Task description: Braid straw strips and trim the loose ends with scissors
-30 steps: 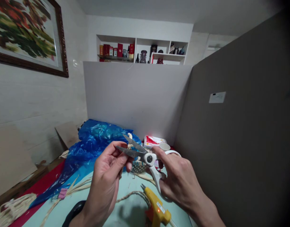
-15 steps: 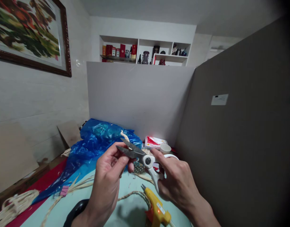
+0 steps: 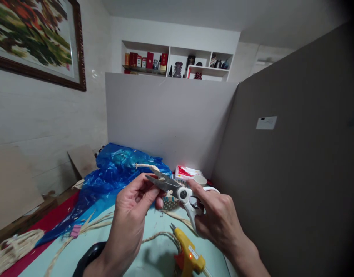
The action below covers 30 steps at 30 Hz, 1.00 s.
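My right hand is closed round the white handles of a pair of scissors, its index finger stretched along the pivot side. The dark blades point left, slightly apart, with a pale braided cord end at them. My left hand pinches just below the blades; the cord between its fingertips is mostly hidden. More braided cord runs over the table from behind my left hand towards a yellow glue gun, whose small red light is on.
A pale green table lies below. Blue plastic sheeting is heaped at the back left. Loose straw-coloured strands and a pink clip are at left. A white bowl and a red-and-white pack stand behind my hands. Grey panels enclose the back and right.
The cord end above the blades has tipped over to the left. The scissor blades have come closer together and moved slightly right. My left hand stays almost where it was.
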Available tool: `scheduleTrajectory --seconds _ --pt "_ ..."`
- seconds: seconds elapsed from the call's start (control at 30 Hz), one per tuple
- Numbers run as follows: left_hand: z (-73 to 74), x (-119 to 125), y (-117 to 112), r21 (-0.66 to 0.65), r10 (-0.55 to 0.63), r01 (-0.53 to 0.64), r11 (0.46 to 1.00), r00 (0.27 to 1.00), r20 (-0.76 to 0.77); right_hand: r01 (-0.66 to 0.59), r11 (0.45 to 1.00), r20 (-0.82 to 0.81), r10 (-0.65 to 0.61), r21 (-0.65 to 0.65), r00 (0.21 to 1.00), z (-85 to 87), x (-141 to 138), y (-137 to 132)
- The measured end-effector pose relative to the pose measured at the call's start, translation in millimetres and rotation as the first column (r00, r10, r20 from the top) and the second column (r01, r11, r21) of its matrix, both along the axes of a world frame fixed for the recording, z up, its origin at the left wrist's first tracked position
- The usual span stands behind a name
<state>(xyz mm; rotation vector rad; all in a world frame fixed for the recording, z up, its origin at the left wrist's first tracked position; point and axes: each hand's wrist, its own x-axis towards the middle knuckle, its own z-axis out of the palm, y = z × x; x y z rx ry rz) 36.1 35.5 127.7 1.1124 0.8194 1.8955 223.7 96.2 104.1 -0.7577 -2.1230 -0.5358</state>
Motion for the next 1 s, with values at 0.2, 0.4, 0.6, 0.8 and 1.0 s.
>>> scheduleTrajectory --seconds 0.2,0.4,0.6,0.8,1.0 --pt "-1.8 -2 2 -0.01 0.01 -0.011 1.0 1.0 -0.014 -0.026 0.999 -0.011 0.026 -0.036 1.0 0.3 -1 -1" --pt "-2.4 -4 3 -0.018 0.002 -0.002 1.0 1.0 -0.018 -0.203 0.896 -0.167 0.148 -0.395 0.975 -1.0 -4 -1" --pt "-3.4 -4 -3 -0.121 -0.133 0.124 0.985 0.989 -0.065 -0.655 0.452 -0.729 0.014 -0.606 0.684 2.1 -16 4" --pt "-8.0 1 1 -0.241 -0.283 0.213 0.947 0.908 -0.31 -0.9 0.223 -0.926 -0.047 -0.376 0.375 11.4 -22 -6" --pt "-15.7 5 5 -0.259 -0.291 0.18 0.949 0.817 -0.497 -0.91 0.304 -0.959 -0.082 -0.283 0.271 14.9 -20 -11"
